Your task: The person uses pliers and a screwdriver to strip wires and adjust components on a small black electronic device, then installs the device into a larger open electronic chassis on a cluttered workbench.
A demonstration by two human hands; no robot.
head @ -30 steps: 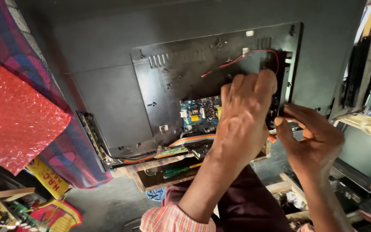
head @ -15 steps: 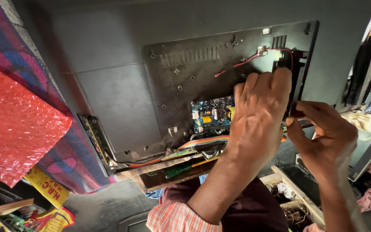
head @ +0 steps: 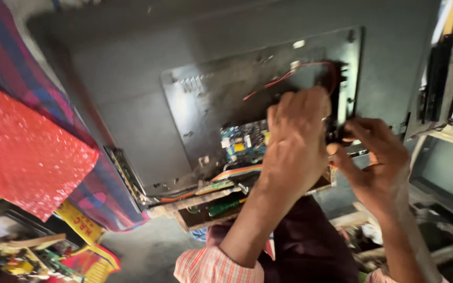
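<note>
Up close, both hands work at the back of a flat grey screen panel [head: 132, 105] that stands tilted before the camera, its dark metal back plate [head: 226, 99] taking up the middle of the view. The left hand [head: 297, 139] lies flat against the plate with its fingers curled together over the right part, covering whatever is beneath it, so I cannot tell whether it holds anything. The right hand [head: 373, 157] is just beside it, fingers pinched narrow around a small dark part [head: 336, 133] at the plate's right edge; the picture is too blurred to say what that part is. A red wire [head: 289, 76] loops across the plate above the left hand's knuckles. A blue circuit board [head: 242, 141] shows just left of the left hand, near the plate's lower edge, and a striped ribbon cable [head: 237, 172] runs below it toward the wrist. Under the panel's bottom edge sits a wooden frame piece [head: 205, 202] with a green board in it. A red bubble sheet [head: 22, 152] lies over a checked cloth [head: 95, 194] at the left. Another screen [head: 446, 175] stands at the right, well apart from the hands. Checked orange sleeves [head: 211, 264] show at the bottom.
</note>
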